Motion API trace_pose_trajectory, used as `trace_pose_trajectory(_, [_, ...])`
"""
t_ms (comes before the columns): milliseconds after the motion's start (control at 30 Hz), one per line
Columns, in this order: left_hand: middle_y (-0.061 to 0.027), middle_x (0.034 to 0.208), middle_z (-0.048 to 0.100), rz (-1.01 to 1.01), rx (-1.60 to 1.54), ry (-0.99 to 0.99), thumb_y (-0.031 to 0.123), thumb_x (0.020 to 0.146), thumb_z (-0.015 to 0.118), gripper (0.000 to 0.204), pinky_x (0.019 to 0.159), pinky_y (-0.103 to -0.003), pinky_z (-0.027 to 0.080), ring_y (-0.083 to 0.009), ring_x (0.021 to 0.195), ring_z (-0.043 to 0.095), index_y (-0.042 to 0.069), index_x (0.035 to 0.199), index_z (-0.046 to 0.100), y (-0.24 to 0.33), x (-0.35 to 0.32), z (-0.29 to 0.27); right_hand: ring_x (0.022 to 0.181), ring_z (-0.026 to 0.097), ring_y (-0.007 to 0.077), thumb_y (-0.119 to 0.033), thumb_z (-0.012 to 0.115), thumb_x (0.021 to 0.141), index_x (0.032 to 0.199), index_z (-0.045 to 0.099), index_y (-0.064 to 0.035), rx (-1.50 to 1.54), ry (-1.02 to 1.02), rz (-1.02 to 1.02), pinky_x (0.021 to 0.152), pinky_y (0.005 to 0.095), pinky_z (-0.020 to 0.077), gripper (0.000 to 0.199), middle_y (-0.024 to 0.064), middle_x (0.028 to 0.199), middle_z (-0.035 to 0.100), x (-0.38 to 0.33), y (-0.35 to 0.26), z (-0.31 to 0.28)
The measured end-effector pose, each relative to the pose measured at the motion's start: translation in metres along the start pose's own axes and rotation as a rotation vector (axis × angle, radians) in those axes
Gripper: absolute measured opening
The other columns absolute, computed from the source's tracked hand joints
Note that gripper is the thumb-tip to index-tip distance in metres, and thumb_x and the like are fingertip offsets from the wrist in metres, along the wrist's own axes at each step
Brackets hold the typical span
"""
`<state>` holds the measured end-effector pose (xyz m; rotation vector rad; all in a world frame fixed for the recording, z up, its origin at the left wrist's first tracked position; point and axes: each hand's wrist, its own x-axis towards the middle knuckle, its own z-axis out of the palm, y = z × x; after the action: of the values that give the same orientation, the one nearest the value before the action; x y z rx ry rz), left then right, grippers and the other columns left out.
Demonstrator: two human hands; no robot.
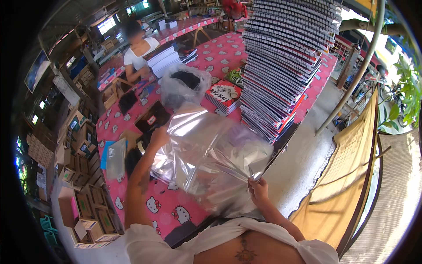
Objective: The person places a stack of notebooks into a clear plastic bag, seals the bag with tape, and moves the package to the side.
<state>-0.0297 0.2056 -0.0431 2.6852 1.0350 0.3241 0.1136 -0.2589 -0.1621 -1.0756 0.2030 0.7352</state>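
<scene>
Spreading over the near middle of the table, a clear plastic sheet (206, 160) lies between the two bare hands, crinkled and catching the light. The right hand (259, 190) is low and near, its forearm coming in from the near right with the elbow close to the body, thumb and fingers pinched together on the sheet's right edge. The left hand (160, 137) reaches farther out, its arm nearly straight, curled at the sheet's far left side; whether its fingers clamp the film, I cannot tell. Close to that hand stands a dark box (150, 117), with a clear pouch (116, 159) to its near left. On the far right, a leaning tower of spiral-bound notebooks (281, 70) rises just beyond the sheet, and a translucent plastic bag (176, 93) sits past its far edge, limiting room that way. The pink patterned tablecloth (136, 189) shows at the near left. The table's near edge runs close to the torso; beyond its right edge lies concrete floor (299, 174), then a yellow tarp (338, 189).
</scene>
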Motion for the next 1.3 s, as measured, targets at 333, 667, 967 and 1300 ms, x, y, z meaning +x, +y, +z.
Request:
trace_pose_trajectory(333, [-0.0210, 0.100, 0.062, 0.146, 0.356, 0.413, 0.020, 0.083, 0.066, 0.036, 0.090, -0.051, 0.049, -0.0399, 0.098, 0.060, 0.007, 0.115, 0.058, 0.093, 0.042, 0.047, 0.073, 0.060, 0.0144, 0.008, 0.058, 0.089, 0.102, 0.054, -0.0030, 0.085, 0.047, -0.009, 0.062, 0.0252, 0.0466, 0.018, 0.0064, 0.088, 0.062, -0.005, 0.025, 0.019])
trace_pose_trajectory(667, [-0.0246, 0.144, 0.036, 0.138, 0.124, 0.129, 0.056, 0.094, 0.047, 0.064, 0.108, -0.069, 0.020, -0.0455, 0.135, 0.031, 0.021, 0.147, 0.039, 0.132, -0.072, 0.153, 0.081, 0.059, 0.0140, 0.006, 0.059, 0.089, 0.112, 0.054, -0.0043, 0.105, 0.037, -0.022, 0.069, 0.0288, 0.0482, 0.026, 0.0040, 0.097, 0.059, -0.008, 0.033, 0.021])
trace_pose_trajectory(967, [-0.0262, 0.155, 0.024, 0.069, 0.118, -0.054, 0.058, 0.094, 0.046, 0.069, 0.108, -0.073, 0.015, -0.0483, 0.144, 0.017, 0.024, 0.151, 0.032, 0.125, -0.070, 0.138, 0.094, 0.062, 0.0210, -0.015, 0.059, 0.093, 0.121, 0.057, -0.0067, -0.365, -0.291, 0.378, 0.082, 0.0378, 0.0531, 0.029, 0.0075, 0.101, 0.063, -0.036, -0.028, -0.024])
trace_pose_trajectory(1300, [-0.0235, 0.132, 0.053, 0.121, 0.138, -0.136, 0.032, 0.088, 0.061, 0.072, 0.101, -0.068, 0.032, -0.0394, 0.115, 0.055, 0.020, 0.152, 0.032, 0.206, 0.042, 0.085, 0.080, 0.063, 0.0117, -0.018, 0.058, 0.096, 0.120, 0.063, -0.0057, -0.704, -0.298, 0.013, 0.070, 0.0252, 0.0507, 0.028, 0.0024, 0.091, 0.067, 0.000, -0.091, -0.061])
